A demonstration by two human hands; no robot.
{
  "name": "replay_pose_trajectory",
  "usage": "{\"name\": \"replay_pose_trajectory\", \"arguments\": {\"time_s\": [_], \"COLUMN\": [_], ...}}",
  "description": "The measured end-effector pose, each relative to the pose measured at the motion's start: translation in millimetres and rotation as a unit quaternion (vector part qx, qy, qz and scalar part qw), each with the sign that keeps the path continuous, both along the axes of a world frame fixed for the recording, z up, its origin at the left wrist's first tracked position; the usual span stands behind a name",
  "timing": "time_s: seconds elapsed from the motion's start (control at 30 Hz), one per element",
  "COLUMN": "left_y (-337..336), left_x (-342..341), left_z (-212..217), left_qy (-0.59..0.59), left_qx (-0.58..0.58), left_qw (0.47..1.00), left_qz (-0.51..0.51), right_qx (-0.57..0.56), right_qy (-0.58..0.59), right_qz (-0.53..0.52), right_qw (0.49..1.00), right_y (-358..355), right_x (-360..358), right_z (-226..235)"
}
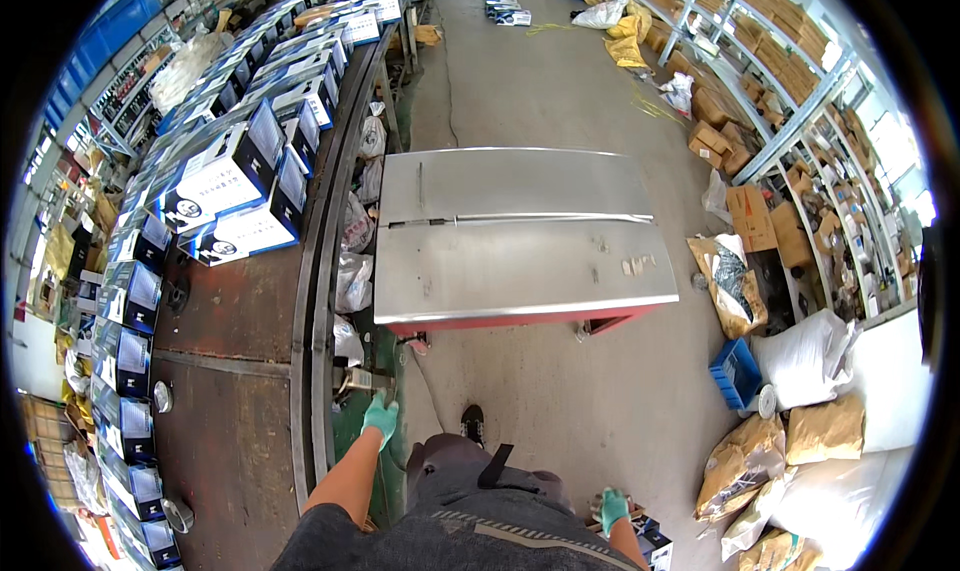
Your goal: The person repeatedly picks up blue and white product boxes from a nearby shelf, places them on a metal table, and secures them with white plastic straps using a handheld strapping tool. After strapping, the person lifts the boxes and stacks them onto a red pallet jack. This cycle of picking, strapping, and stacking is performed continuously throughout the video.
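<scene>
My left hand (379, 418), in a pale green glove, reaches down beside the workbench. Its fingers point toward a small beige, boxy object (362, 379) at the bench's edge; they look open, and I cannot tell whether they touch it. My right hand (612, 512), gloved the same way, hangs low at my right side. Its fingers are slightly bent and apart, with nothing visible in them. Just beyond that hand, dark printed boxes (655, 548) show partly behind my arm. In front of me stands a metal-topped table (520, 266) with a red frame.
Printed cartons (235, 176) crowd the long dark workbench (222, 421) on my left. Plastic bags (354, 281) line its side. Along the right stand shelves (830, 91), brown paper sacks (742, 466), a white sack (808, 356) and a blue bin (736, 373). A cable lies on the floor.
</scene>
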State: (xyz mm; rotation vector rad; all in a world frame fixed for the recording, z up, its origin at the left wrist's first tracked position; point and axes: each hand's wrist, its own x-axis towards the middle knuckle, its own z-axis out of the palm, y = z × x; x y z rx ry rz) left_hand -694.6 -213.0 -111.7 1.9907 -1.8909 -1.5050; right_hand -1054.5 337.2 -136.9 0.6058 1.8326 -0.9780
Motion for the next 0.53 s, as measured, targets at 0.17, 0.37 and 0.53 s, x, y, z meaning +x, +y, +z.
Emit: {"name": "replay_pose_trajectory", "arguments": {"time_s": [0.17,0.37,0.53], "left_y": [-118.3,-215.8,-259.2], "left_x": [-85.9,-158.5,-206.2], "left_z": [-11.3,-46.0,-9.5], "left_qy": [0.071,0.003,-0.242], "left_qx": [-0.150,-0.269,-0.137], "left_qw": [0.976,0.951,0.943], "left_qz": [0.137,0.153,0.184], "right_qx": [-0.049,-0.036,0.003], "right_qy": [0.100,0.185,0.202], "right_qz": [0.104,0.069,-0.087], "right_qw": [0.988,0.980,0.975], "right_y": [-136.5,-276.9,-395.8], "right_x": [-117.4,-256.0,-370.4], "right_z": [34.1,43.8,63.9]}}
